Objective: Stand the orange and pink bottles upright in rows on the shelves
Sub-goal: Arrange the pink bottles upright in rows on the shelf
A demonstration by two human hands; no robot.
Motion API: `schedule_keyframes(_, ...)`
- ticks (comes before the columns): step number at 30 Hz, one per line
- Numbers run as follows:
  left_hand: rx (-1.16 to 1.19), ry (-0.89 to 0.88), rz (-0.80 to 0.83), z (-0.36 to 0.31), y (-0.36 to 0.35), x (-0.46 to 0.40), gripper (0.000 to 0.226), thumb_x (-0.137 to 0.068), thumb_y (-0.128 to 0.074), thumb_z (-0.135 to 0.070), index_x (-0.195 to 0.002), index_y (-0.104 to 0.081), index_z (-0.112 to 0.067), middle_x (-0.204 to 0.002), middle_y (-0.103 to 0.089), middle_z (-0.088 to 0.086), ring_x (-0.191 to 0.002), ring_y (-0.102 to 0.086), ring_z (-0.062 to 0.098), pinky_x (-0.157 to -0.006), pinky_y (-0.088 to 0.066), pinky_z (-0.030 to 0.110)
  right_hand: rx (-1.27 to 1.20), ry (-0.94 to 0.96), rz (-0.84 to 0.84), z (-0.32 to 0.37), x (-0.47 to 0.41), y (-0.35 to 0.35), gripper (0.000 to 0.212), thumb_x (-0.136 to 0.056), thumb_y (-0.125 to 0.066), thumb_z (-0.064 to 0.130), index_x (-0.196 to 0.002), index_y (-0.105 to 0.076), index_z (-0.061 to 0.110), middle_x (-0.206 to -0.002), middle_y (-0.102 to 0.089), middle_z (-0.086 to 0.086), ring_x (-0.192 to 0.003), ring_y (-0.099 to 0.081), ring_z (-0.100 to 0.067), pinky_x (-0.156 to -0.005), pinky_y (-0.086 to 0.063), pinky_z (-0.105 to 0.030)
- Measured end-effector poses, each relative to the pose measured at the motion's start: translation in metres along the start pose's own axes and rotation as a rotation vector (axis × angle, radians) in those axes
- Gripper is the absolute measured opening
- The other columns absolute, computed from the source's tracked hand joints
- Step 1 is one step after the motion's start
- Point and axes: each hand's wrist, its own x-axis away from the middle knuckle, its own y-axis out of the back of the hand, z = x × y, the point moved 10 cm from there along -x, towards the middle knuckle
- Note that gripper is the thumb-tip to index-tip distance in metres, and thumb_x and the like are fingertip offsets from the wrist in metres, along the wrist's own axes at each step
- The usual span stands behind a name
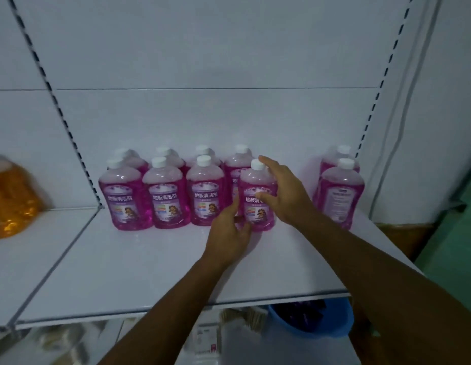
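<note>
Fingers of the right hand [284, 193] curl round the upper part of a see-through plastic bottle full of pink liquid with a white cap [258, 196]. One fingertip reaches up near the cap, and the thumb lies across the label. The left hand [229, 227] sits lower down. Its fingers touch the bottom left side of the same bottle. I cannot tell for sure if that hand is gripping or just steadying it.

This pink bottle stands up straight on the white metal shelf [150, 272]. Its long side points up and down, and its label faces the person. It is at the right end of the front row of pink bottles [166, 198], just beside the next one. A back row of pink bottles [202, 154] stands behind.

Two more pink bottles on the right [341, 191] stand well apart from the rows. There is a gap between them and the held bottle. The right hand is nearer to that gap.

I think the bottle is being set in line with the front row.

A big orange bottle [10, 196] stands on the next shelf to the left. A blue plastic tub [331, 325] sits lower down, under the shelf.
</note>
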Motion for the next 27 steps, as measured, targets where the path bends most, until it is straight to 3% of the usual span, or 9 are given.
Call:
schedule_keyframes(3,-0.043,0.01,-0.034,0.008,0.004,-0.005,0.039,-0.09,-0.06,-0.018,-0.128,-0.053,-0.026,-0.115,-0.063,-0.011,-0.1,-0.059,-0.002,-0.087,-0.05,0.017,0.014,0.006,0.025,-0.001,-0.017,-0.015,0.069,-0.086,-0.072,0.023,-0.145,-0.037,0.026,-0.128,-0.053,-0.005,-0.113,-0.054,-0.015,-0.089,-0.041,-0.01)
schedule_keyframes(6,-0.112,0.045,-0.016,0.018,0.0,-0.012,0.056,-0.081,-0.053,-0.038,-0.135,-0.05,-0.024,-0.118,-0.062,-0.004,-0.106,-0.058,0.01,-0.091,-0.054,0.032,0.043,0.007,0.026,-0.002,-0.026,-0.019,0.074,-0.083,-0.075,0.022,-0.145,-0.036,0.03,-0.125,-0.054,-0.004,-0.11,-0.055,-0.016,-0.093,-0.045,-0.023)
schedule_keyframes(10,-0.234,0.069,-0.022,0.027,0.0,-0.014,0.06,-0.083,-0.054,-0.036,-0.14,-0.045,-0.023,-0.121,-0.058,0.0,-0.108,-0.054,0.014,-0.092,-0.053,0.033,0.099,-0.014,0.043,-0.006,-0.03,-0.017,0.076,-0.081,-0.075,0.031,-0.145,-0.033,0.036,-0.126,-0.056,0.001,-0.111,-0.056,-0.02,-0.095,-0.05,-0.039)
schedule_keyframes(13,-0.279,0.063,0.031,0.033,-0.002,-0.015,0.063,-0.085,-0.057,-0.027,-0.146,-0.039,-0.02,-0.128,-0.053,0.005,-0.113,-0.051,0.019,-0.099,-0.048,0.032,0.144,-0.002,0.032,-0.004,-0.03,-0.016,0.076,-0.082,-0.074,0.034,-0.146,-0.034,0.031,-0.127,-0.056,-0.001,-0.114,-0.055,-0.022,-0.095,-0.05,-0.041)
schedule_keyframes(21,-0.279,0.069,0.099,0.033,-0.004,-0.017,0.073,-0.08,-0.053,-0.035,-0.149,-0.034,-0.019,-0.135,-0.052,0.007,-0.119,-0.053,0.023,-0.101,-0.049,0.041,0.24,-0.012,0.004,-0.001,-0.026,-0.017,0.079,-0.084,-0.071,0.036,-0.149,-0.026,0.033,-0.131,-0.054,-0.002,-0.117,-0.054,-0.025,-0.095,-0.049,-0.043)
schedule_keyframes(24,-0.259,0.063,0.094,0.028,-0.005,-0.014,0.066,-0.083,-0.056,-0.03,-0.145,-0.04,-0.015,-0.13,-0.058,0.007,-0.113,-0.059,0.023,-0.098,-0.051,0.04,0.212,-0.02,0.014,0.0,-0.023,-0.02,0.081,-0.087,-0.068,0.034,-0.15,-0.018,0.038,-0.136,-0.051,-0.001,-0.12,-0.053,-0.024,-0.095,-0.049,-0.046)
schedule_keyframes(27,-0.279,0.101,0.023,0.02,-0.006,-0.008,0.043,-0.088,-0.059,-0.023,-0.131,-0.055,-0.018,-0.117,-0.066,0.002,-0.1,-0.065,0.02,-0.088,-0.056,0.041,0.278,-0.018,0.068,0.001,-0.02,-0.024,0.089,-0.088,-0.068,0.035,-0.152,-0.006,0.036,-0.144,-0.044,-0.004,-0.13,-0.046,-0.027,-0.101,-0.045,-0.049)
